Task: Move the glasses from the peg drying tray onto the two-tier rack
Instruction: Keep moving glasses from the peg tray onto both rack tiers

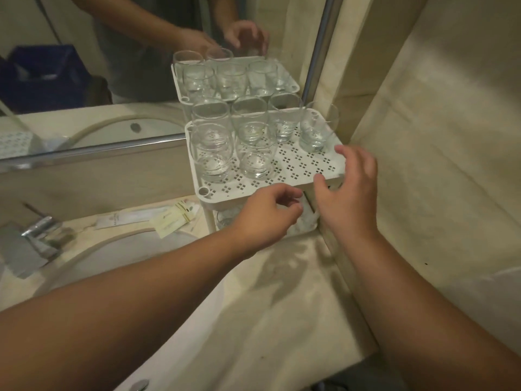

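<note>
Reaching under the top tier of the two-tier rack (298,165), the left hand (265,218) curls loosely toward the lower tier, apparently to seat something there; whether its grip holds a glass cannot be told. The right hand (349,193), fingers apart, steadies the rack's front corner. Glasses (211,153) fill the rack's rear and left; its front-right stays free.

Bathroom: washbasin (121,249), chrome tap (39,228), wall mirror (84,66), marble counter (276,292).

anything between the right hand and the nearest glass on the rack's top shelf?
Head view: nothing. Only bare perforated shelf lies between the right hand and the nearest glass at the shelf's right edge.
</note>
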